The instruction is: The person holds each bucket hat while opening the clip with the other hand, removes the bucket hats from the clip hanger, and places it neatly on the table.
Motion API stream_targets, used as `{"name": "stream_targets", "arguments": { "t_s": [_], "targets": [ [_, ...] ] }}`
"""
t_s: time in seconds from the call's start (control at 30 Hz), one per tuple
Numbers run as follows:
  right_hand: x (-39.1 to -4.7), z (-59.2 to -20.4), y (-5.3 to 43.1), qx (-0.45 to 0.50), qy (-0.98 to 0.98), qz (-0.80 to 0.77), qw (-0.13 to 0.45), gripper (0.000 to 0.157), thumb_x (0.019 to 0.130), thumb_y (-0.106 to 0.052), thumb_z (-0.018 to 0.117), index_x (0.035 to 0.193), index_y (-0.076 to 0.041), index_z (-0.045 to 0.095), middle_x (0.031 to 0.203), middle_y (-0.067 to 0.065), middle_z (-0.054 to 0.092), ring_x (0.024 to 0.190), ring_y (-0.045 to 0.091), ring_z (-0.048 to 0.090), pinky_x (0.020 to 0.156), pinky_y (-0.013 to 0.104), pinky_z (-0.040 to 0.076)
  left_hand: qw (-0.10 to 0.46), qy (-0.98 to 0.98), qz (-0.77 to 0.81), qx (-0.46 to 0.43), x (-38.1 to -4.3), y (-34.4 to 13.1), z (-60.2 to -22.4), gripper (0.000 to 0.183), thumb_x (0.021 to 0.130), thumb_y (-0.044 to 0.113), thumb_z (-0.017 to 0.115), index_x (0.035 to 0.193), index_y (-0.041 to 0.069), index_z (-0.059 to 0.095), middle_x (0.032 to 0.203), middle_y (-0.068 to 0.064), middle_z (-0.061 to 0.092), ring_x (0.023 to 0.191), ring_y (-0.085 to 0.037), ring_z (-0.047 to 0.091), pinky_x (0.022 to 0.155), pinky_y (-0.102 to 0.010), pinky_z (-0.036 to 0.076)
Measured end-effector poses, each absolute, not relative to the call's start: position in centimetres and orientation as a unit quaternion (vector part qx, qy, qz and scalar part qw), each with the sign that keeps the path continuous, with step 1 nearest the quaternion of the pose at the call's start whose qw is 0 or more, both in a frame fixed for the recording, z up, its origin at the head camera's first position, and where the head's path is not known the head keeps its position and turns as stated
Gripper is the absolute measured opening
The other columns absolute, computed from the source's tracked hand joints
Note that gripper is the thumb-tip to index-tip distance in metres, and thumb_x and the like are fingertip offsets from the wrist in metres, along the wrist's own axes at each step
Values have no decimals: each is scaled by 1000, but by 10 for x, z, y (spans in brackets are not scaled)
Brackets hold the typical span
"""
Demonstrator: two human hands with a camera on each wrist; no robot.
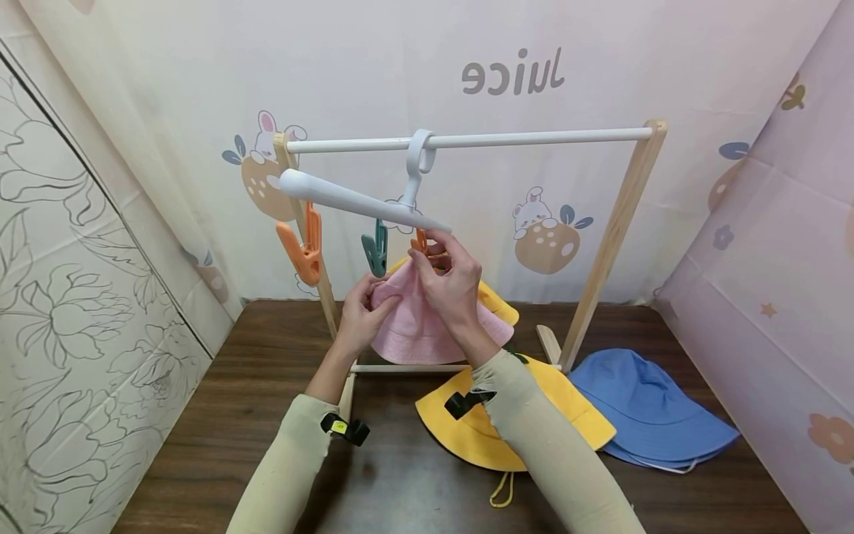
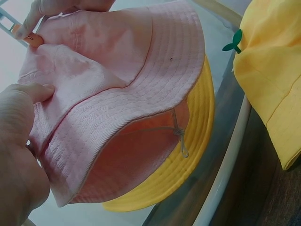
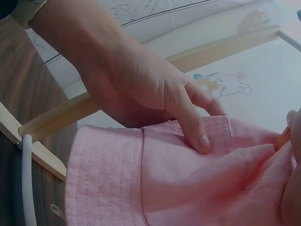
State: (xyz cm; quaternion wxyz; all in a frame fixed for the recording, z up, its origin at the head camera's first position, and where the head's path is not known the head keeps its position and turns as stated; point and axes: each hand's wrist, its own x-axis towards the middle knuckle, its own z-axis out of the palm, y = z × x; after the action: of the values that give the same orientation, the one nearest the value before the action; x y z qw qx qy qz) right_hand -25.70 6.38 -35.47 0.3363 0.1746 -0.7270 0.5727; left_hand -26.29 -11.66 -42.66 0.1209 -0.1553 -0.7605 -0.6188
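Note:
A pink bucket hat (image 1: pixel 416 326) hangs under the right part of a white hanger (image 1: pixel 347 199), its crown top in a small orange clothespin (image 1: pixel 419 241). My right hand (image 1: pixel 455 285) pinches that clothespin between thumb and fingers. On the left side of the crown, my left hand (image 1: pixel 363 315) grips the fabric, thumb in front and fingers behind; the left wrist view shows this thumb (image 2: pixel 42 92) on the pink cloth. Behind the pink hat is a yellow hat (image 1: pixel 497 302), mostly hidden. A green clothespin (image 1: pixel 376 248) and a larger-looking orange clothespin (image 1: pixel 302 245) hang farther left.
The hanger hooks over the white rail (image 1: pixel 534 139) of a wooden stand (image 1: pixel 614 245). On the dark table (image 1: pixel 267 437) lie another yellow hat (image 1: pixel 554 404), partly under my right forearm, and a blue hat (image 1: pixel 647 408). Printed curtains close off the back and sides.

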Motion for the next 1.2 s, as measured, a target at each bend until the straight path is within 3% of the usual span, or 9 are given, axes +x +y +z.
{"name": "stream_targets", "arguments": {
  "t_s": [0.3, 0.67, 1.0, 1.2],
  "targets": [
    [-257, -354, 63, 176, -723, 575, 341, 35, 101, -12, 85, 133, 0, 76, 114, 21, 85, 92, 35, 79, 83, 12, 60, 117, -760, -622, -148, -264, -116, -428, 36, 105, 10, 79, 137, 2, 65, 128, -29, 73, 101, -20, 65, 86, -15, 58],
    [-257, -353, 62, 177, -723, 573, 343, 34, 102, -12, 84, 134, -2, 76, 114, 20, 85, 92, 34, 79, 84, 13, 61, 131, -741, -638, -164, -263, -115, -428, 36, 102, 1, 79, 134, -5, 65, 129, -34, 74, 100, -5, 67, 86, -15, 56],
    [-258, -353, 61, 171, -725, 571, 345, 34, 102, -12, 84, 134, -3, 76, 116, 19, 85, 92, 33, 79, 83, 13, 61, 132, -739, -641, -159, -264, -115, -432, 39, 102, 0, 79, 138, -5, 65, 128, -34, 74, 98, -1, 67, 86, -14, 57],
    [-258, -353, 61, 171, -725, 571, 346, 33, 102, -12, 83, 134, -3, 76, 115, 19, 85, 91, 33, 79, 82, 13, 61, 127, -740, -641, -158, -263, -115, -432, 39, 102, 1, 79, 138, -5, 65, 130, -33, 73, 100, -6, 67, 87, -14, 57]
  ]
}}
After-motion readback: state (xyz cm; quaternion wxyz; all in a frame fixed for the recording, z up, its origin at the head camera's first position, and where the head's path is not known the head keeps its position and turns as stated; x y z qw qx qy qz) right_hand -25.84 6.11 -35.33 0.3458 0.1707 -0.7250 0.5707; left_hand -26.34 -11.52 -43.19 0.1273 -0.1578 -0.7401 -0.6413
